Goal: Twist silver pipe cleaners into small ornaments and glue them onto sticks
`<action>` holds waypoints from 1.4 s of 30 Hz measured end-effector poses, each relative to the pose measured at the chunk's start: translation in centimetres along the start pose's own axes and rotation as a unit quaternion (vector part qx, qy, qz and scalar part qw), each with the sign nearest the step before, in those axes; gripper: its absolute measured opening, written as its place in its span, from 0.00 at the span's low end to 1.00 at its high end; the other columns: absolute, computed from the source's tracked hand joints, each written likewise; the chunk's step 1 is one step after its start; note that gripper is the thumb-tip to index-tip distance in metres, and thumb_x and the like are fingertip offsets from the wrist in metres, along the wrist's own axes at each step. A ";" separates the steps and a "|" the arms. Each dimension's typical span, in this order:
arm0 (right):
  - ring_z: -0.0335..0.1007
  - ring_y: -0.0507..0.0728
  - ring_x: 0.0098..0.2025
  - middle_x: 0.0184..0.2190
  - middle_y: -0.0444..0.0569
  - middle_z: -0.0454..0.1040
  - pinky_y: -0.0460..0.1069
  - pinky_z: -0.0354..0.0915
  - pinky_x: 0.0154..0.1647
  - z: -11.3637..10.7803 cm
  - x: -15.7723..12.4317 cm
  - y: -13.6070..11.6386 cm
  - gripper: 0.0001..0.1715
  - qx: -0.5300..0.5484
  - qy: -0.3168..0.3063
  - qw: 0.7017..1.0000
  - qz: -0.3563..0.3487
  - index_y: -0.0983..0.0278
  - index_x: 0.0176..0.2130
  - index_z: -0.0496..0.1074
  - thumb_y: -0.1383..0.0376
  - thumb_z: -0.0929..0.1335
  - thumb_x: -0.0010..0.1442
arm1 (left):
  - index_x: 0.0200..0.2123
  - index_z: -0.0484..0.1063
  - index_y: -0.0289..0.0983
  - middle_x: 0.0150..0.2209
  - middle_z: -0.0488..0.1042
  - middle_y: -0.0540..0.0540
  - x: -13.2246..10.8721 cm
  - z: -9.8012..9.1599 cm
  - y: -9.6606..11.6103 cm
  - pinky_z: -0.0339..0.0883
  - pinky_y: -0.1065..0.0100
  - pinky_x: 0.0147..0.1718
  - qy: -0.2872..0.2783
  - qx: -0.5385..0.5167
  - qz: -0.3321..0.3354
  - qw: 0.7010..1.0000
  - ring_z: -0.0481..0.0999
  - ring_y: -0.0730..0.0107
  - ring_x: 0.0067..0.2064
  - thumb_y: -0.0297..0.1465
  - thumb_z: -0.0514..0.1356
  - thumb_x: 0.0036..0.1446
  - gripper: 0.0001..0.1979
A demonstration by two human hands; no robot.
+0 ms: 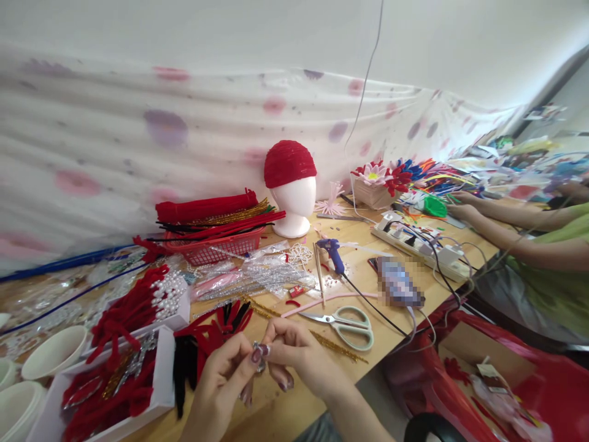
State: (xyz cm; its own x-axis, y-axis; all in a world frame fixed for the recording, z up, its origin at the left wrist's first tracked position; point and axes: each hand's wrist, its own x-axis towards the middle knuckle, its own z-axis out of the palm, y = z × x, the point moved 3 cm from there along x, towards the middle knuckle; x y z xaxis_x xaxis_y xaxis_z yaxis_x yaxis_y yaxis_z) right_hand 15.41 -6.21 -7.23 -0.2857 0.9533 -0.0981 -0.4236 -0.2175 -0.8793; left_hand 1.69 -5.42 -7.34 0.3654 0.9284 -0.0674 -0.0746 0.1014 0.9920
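The left hand (223,377) and the right hand (299,356) are close together above the table (294,412). With the fingertips, both of them pinch one small silvery piece (261,367) (its exact shape I cannot tell, because the fingers cover most of it). So the piece is between the two hands. Just beyond the right hand lie the scissors (329,319), with the blades toward the left. Farther beyond the hands are the glue gun (337,261) and, to its right, a phone (400,282). Behind these, a white head (294,202) wears a red cap (289,164); a red basket (216,250) is to its left. To the left of the left hand stands a white box (164,368), and black strips (181,368) lie between them. Well to the right of the hands, another person (552,245) reaches over the same table.
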 end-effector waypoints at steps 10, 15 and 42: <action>0.50 0.44 0.14 0.12 0.33 0.61 0.40 0.49 0.16 2.5 0.1 2.3 0.29 0.071 0.124 0.980 -0.140 0.61 0.31 0.61 0.43 0.73 0.58 | 0.24 0.67 0.40 0.17 0.64 0.55 -0.4 1.8 -0.8 0.60 0.75 0.19 0.189 0.014 0.086 0.978 0.63 0.74 0.20 0.49 0.61 0.62 0.22; 0.51 0.44 0.14 0.13 0.32 0.60 0.41 0.50 0.17 2.3 0.2 2.5 0.30 0.064 0.147 0.976 -0.144 0.60 0.30 0.60 0.41 0.73 0.57 | 0.26 0.65 0.41 0.17 0.64 0.56 0.2 1.4 -0.9 0.63 0.74 0.19 0.146 0.063 0.064 0.985 0.65 0.72 0.20 0.51 0.57 0.63 0.22; 0.48 0.43 0.13 0.11 0.32 0.60 0.39 0.47 0.14 2.3 0.2 2.9 0.29 0.067 0.162 0.975 -0.136 0.61 0.29 0.61 0.43 0.74 0.57 | 0.25 0.63 0.42 0.19 0.63 0.56 -0.2 1.2 -1.5 0.57 0.72 0.21 0.211 0.158 0.115 0.958 0.63 0.71 0.21 0.44 0.53 0.67 0.20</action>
State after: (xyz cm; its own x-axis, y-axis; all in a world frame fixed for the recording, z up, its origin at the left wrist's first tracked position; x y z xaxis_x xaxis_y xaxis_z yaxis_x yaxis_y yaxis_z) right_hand 12.12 -7.09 -8.68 0.1291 0.9911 -0.0314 -0.5610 0.0469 -0.8265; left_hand 2.86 -6.21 -8.69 -0.0393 0.9818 0.1858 0.2008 -0.1744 0.9640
